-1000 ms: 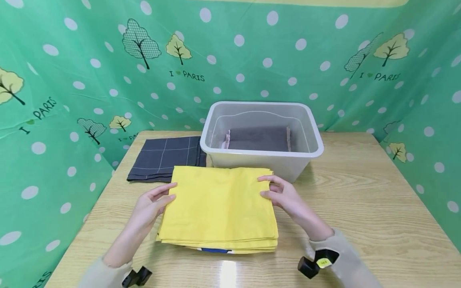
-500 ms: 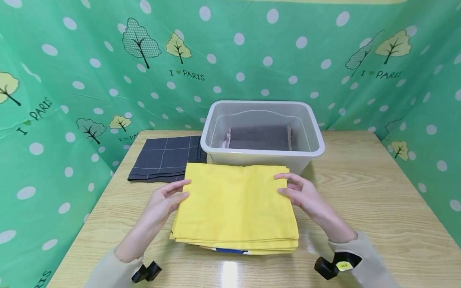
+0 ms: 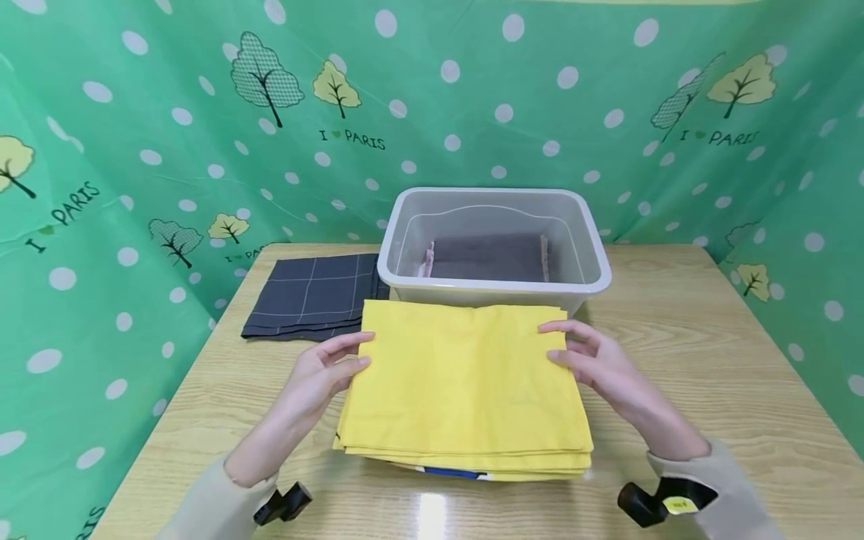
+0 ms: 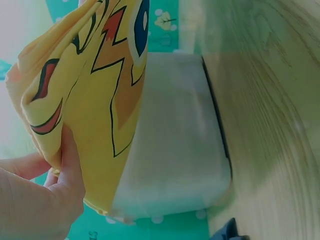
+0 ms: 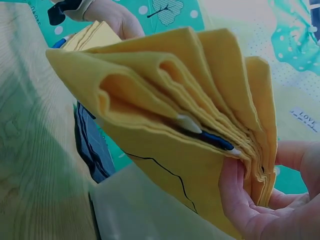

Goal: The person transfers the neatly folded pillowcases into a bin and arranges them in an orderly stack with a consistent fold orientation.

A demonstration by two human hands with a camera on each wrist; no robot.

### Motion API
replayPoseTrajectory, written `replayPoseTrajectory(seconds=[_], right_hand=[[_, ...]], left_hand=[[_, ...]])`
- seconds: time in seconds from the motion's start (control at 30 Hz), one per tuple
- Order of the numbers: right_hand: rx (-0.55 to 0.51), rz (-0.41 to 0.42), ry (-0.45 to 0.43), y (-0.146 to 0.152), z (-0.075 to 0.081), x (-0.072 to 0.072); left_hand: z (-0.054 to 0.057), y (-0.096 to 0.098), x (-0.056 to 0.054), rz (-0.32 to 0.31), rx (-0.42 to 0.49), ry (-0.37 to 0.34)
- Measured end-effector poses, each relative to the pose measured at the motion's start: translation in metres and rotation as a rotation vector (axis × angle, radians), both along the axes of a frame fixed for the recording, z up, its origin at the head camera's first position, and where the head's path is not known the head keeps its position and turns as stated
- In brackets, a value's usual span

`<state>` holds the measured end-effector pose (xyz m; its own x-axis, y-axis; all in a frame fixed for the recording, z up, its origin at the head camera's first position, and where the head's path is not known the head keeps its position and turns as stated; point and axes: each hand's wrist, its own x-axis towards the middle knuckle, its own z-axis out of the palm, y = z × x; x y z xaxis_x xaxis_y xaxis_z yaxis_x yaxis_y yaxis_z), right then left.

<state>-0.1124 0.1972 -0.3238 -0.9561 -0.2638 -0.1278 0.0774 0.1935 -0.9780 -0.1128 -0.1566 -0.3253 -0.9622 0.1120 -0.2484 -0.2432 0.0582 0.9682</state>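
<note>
A folded yellow cloth point(image 3: 466, 382) is held up over the front of the table, in several layers. My left hand point(image 3: 324, 375) pinches its left edge between thumb and fingers, and my right hand point(image 3: 604, 364) grips the right edge the same way. In the left wrist view the underside of the yellow cloth point(image 4: 100, 100) carries a cartoon print in red, orange and blue. Stacked folds of the yellow cloth point(image 5: 200, 75) fan out in the right wrist view, where the right hand point(image 5: 265, 210) squeezes them together.
Just behind the cloth stands a grey plastic bin point(image 3: 496, 285), with a dark folded cloth point(image 3: 489, 257) lying inside it. Left of the bin, a dark checked cloth point(image 3: 313, 292) lies folded on the wooden table point(image 3: 688, 360). A green printed curtain point(image 3: 432, 97) surrounds the table.
Both hands have carried the yellow cloth to the right, bringing it in front of the bin. The grip has stayed the same, and the bin and dark cloths have not moved.
</note>
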Motion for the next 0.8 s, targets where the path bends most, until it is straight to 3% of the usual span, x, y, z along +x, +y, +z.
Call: replayPoseTrajectory(seconds=[0.47,0.8], right_hand=[[0.038,-0.031,0.034,0.018,0.016,0.011],[-0.046,-0.04,0.033,0.028,0.03,0.012]], left_hand=[[0.015,0.01,0.01,-0.016,0.081,0.011],[0.03,0.016,0.015,-0.022,0.124,0.07]])
